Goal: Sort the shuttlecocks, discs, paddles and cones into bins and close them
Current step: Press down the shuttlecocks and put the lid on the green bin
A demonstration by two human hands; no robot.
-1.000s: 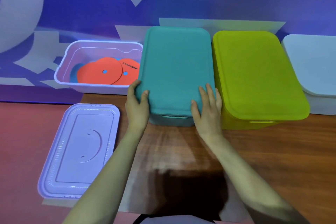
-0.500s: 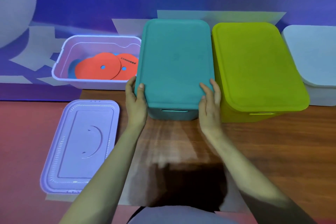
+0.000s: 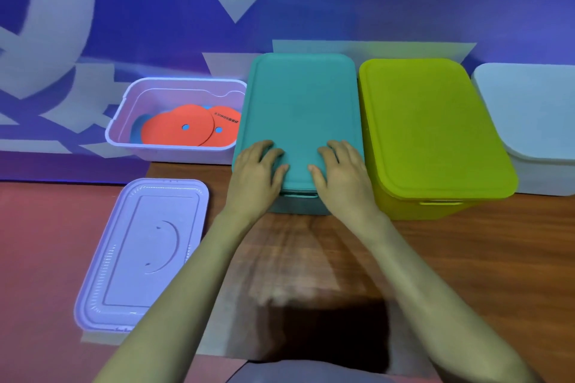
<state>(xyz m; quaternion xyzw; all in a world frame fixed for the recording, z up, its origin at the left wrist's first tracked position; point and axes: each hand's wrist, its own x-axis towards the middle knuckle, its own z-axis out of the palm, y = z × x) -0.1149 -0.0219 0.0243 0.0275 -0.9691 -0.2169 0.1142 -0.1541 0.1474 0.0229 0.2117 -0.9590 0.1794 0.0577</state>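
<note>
Both hands are down on the teal lid point(image 3: 301, 109), near edge. Left hand point(image 3: 258, 171) sits at its near-left corner and right hand point(image 3: 342, 171) at its near-right. The fingers are spread and laid flat on top, gripping nothing and set apart from each other. The lid looks seated on the teal bin point(image 3: 298, 207), whose long axis runs away from the person.

Just right of the teal bin is the green bin point(image 3: 404, 210), lidded. Beyond that is a pale bin point(image 3: 541, 179), also lidded.

Touching the teal bin's left side is the lavender bin point(image 3: 174, 96). It is uncovered, with orange discs point(image 3: 177, 130) lying flat inside. Its long axis appears to run left–right.

The lavender lid point(image 3: 143, 255) lies flat on a red surface point(image 3: 37, 242), left of the teal bin and nearer the person. Its long axis points away from the person, its far end leaning slightly right.

Likely next: fit that lid. The left hand is clearly the nearer one. The lid probably needs about a quarter turn to match its bin, then a short carry away from the person.
</note>
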